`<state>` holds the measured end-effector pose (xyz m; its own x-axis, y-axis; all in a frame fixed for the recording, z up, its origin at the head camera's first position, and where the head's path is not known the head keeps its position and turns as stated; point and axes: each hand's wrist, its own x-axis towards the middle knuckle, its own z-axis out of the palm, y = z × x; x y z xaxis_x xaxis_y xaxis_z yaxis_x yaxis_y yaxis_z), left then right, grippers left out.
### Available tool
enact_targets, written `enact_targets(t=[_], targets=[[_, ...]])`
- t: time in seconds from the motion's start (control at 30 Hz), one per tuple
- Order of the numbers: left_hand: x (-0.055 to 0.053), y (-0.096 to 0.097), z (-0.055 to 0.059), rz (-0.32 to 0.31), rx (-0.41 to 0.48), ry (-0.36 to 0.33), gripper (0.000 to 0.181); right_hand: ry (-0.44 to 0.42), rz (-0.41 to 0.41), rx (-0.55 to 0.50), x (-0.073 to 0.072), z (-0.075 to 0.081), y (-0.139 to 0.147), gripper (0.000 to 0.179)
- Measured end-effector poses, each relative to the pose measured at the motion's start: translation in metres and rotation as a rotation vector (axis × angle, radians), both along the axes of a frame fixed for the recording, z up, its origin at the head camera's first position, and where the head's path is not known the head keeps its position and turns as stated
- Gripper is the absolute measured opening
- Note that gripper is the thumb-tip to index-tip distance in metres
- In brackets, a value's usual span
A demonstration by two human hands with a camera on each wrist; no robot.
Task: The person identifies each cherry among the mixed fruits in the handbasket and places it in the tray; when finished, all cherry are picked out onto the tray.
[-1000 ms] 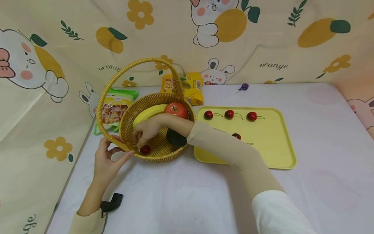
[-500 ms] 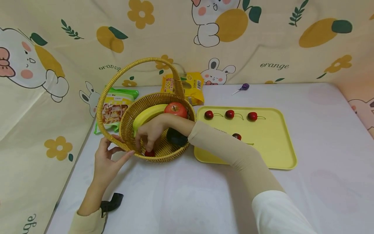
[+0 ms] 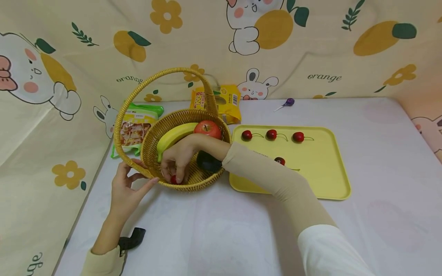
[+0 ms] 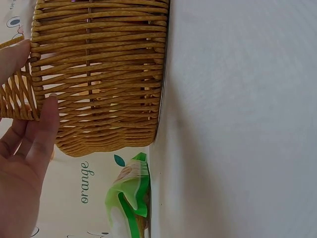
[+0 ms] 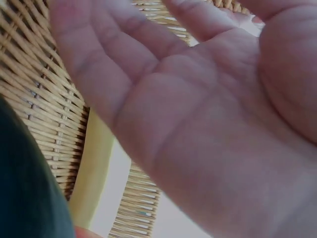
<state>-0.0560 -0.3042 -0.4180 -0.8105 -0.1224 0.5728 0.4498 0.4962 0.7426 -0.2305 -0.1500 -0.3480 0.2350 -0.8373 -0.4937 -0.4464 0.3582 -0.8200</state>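
Note:
My left hand (image 3: 126, 191) holds the near left side of a wicker basket (image 3: 193, 187), thumb and fingers at the rim where the handle joins. The left wrist view shows fingertips against the woven wall (image 4: 104, 74). Down inside the basket, my right hand (image 3: 179, 155) pinches a small red cherry (image 3: 173, 179) near the front rim; fingers cover much of it. A banana (image 3: 176, 135), a red apple (image 3: 208, 129) and a dark, smooth rounded thing (image 3: 208, 161) share the basket. In the right wrist view the palm (image 5: 198, 114) hides the fingertips' work.
Right of the basket lies a yellow tray (image 3: 321, 184) with several stemmed cherries (image 3: 271, 134), partly under my right sleeve (image 3: 266, 168). Behind stand a green snack bag (image 3: 136, 126) and a yellow packet (image 3: 229, 103). A purple lollipop (image 3: 289, 102) lies near the back cloth.
My right hand has shifted slightly right and toward the front rim inside the basket, and its fingers now close on the cherry, which has moved slightly right. My left hand has stayed put.

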Motion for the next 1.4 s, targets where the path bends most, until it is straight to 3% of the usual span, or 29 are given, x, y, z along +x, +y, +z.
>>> enact_targets(t=[0.17, 0.27, 0.47, 0.57, 0.7, 0.97, 1.27, 1.4], targets=[[0.000, 0.000, 0.001, -0.014, -0.004, -0.001, 0.075, 0.084, -0.008, -0.204, -0.006, 0.016, 0.010, 0.018], [0.000, 0.000, 0.002, -0.012, -0.007, -0.002, 0.075, 0.082, -0.030, -0.352, -0.015, 0.031, 0.025, 0.018], [-0.001, 0.000, 0.002, -0.008, -0.016, -0.007, 0.076, 0.097, -0.140, -0.498, -0.035, 0.050, 0.091, 0.022], [-0.002, 0.002, 0.001, -0.014, -0.010, 0.001, 0.076, 0.135, -0.231, -0.483, -0.043, 0.045, 0.137, 0.023], [-0.002, 0.003, 0.000, -0.007, -0.002, 0.009, 0.075, 0.181, -0.371, -0.416, -0.047, 0.027, 0.198, 0.020], [0.000, 0.003, 0.002, 0.003, 0.008, 0.008, 0.075, 0.325, -0.601, -0.345, -0.028, 0.001, 0.301, 0.019], [0.000, 0.003, 0.001, -0.006, 0.011, 0.007, 0.075, 0.458, -0.822, -0.315, -0.005, -0.015, 0.363, 0.020], [0.000, 0.003, 0.001, -0.013, 0.014, 0.013, 0.075, 0.524, -0.860, -0.315, 0.000, -0.022, 0.374, 0.021]])
